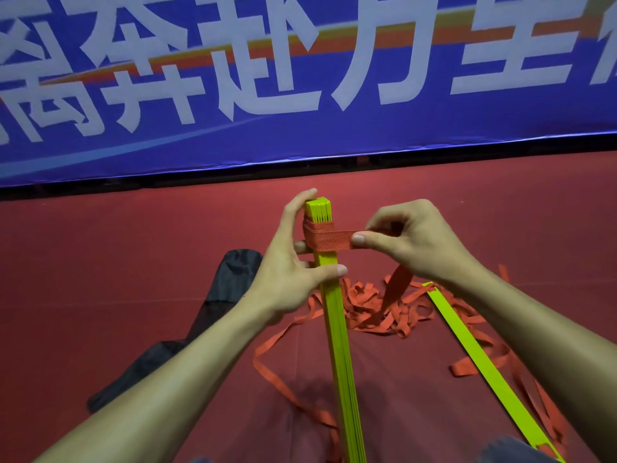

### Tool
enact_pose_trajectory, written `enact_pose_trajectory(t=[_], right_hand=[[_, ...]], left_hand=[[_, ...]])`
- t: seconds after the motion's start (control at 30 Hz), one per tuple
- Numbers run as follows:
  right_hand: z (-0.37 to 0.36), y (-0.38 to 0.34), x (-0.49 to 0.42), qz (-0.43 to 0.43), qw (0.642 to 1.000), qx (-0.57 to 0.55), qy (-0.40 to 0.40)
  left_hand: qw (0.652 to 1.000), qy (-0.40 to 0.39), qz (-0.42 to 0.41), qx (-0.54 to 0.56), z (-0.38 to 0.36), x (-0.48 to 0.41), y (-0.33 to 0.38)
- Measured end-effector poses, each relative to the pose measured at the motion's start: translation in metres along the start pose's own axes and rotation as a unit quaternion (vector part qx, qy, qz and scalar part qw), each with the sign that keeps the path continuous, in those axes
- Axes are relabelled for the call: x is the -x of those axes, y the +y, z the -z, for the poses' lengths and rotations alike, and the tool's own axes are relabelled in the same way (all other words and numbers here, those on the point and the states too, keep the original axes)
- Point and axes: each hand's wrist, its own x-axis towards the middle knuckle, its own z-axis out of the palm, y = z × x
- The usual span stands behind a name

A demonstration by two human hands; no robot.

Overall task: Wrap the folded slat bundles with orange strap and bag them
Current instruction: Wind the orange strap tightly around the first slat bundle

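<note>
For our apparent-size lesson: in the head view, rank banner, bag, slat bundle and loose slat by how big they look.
1. Banner.
2. Bag.
3. Slat bundle and loose slat: they look alike, and the bundle is nearer, so unranked.

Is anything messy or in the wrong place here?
Yes. The orange woven strap lies in a tangled heap on the red floor. One flat yellow-green slat lies alone to the right, apart from the yellow-green slat bundle that the left hand grips.

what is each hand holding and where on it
The left hand grips the slat bundle near its top end, thumb across the front. The right hand pinches the orange strap a short way out from the bundle.
</note>
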Motion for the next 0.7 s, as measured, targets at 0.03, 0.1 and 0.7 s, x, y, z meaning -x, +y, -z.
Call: enact_pose_trajectory(t=[0.03,0.1,0.7], right_hand=[[-0.001,0.001,0.000,-0.002,1.000,-0.026,-0.009],[-0.001,-0.001,0.000,-0.003,0.997,-0.072,-0.020],[0.015,-0.015,0.005,0.008,0.958,-0.234,-0.165]], left_hand=[[1.000,-0.010,-0.005,0.012,0.000,0.001,0.001],[0.999,-0.032,-0.013,0.033,0.000,0.002,0.004],[0.963,-0.240,-0.023,0.117,-0.001,-0.003,0.015]])
